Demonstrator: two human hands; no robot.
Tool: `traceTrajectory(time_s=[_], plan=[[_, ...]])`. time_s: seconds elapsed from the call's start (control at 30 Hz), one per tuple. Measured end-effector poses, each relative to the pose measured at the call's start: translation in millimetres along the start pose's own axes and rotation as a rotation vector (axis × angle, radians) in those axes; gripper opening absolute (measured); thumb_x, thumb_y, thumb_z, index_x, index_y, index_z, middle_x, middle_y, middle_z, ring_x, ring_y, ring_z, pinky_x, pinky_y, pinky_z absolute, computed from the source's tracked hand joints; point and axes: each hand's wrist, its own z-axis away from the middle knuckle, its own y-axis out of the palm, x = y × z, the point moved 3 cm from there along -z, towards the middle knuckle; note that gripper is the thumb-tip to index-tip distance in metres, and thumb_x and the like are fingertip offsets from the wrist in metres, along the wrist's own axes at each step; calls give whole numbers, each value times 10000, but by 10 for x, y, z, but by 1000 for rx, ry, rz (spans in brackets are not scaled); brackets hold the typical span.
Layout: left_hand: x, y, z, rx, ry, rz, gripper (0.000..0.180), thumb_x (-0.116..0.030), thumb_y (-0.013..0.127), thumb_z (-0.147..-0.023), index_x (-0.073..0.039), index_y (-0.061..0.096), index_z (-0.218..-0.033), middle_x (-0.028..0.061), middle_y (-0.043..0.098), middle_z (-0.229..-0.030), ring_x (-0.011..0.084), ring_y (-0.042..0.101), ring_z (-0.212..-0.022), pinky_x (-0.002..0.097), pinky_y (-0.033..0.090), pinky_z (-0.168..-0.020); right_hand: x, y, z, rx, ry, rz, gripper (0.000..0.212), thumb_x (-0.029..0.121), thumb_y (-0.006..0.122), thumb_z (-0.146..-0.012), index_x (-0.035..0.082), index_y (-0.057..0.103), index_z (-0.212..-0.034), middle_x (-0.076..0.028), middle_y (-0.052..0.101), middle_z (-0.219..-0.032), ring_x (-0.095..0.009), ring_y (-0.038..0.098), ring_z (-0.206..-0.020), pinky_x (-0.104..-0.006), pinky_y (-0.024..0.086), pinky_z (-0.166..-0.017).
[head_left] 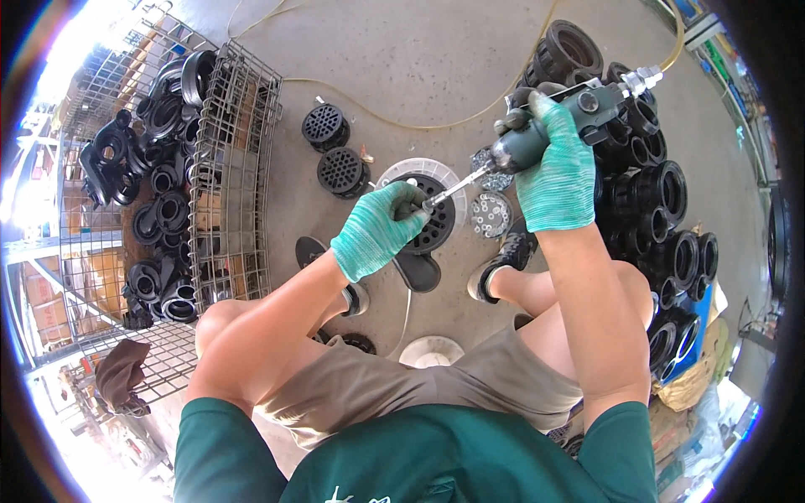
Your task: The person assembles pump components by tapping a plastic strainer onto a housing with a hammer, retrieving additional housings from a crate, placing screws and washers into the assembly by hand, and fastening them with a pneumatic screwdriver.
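My right hand (558,180), in a green-coated glove, grips a dark air screwdriver (521,147) with a hose fitting at its far end. Its long silver bit (461,186) slants down to the left. My left hand (377,230), gloved alike, is closed around the tip of the bit; whether a screw is between the fingers is hidden. Just beneath, a round black grate (438,230) with many holes sits on a round white base (457,191). A black rounded tongue (418,272) juts out on the near side, partly covered by the grate.
Two black slotted caps (325,124) (340,170) stand on the floor beyond my left hand. Round containers of small metal fasteners (491,215) are beside the base. A wire cage (239,159) of black rings is at left; stacked black pipe fittings (646,197) are at right. A yellowish hose (411,126) crosses the floor.
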Motion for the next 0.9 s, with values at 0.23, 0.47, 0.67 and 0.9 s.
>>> traceTrajectory(time_s=[0.23,0.47,0.67,0.9], plan=[[278,289,-168,-24,71,-344,285,-146,759,-861,-29,681,-1110,123,704,-855,194,654,-758,335,547,-729,-201,-99,202,129,-17,261,286,-1,693,-877,72,607,-1140,-93,675,-1012,-211,680,-830,-359,581,-767],[310,459,-210,13,80,-487,265,-234,690,-886,-61,678,-1087,205,716,-900,388,692,-833,463,540,-761,-231,-160,405,185,29,391,292,6,714,-872,86,640,-1144,-24,685,-1043,-112,640,-915,-285,542,-826],[276,495,-243,30,83,-597,266,-227,702,-881,-68,666,-1090,174,707,-831,369,693,-779,439,545,-714,-244,-206,482,214,4,415,313,-18,711,-879,80,641,-1168,-6,702,-1000,-88,646,-889,-267,547,-828],[302,490,-201,44,117,-645,239,-232,671,-897,-55,621,-1049,208,696,-825,407,680,-780,497,527,-706,-335,-108,553,357,-92,472,322,-31,733,-847,53,640,-1143,-33,701,-1025,-98,648,-898,-281,553,-837]])
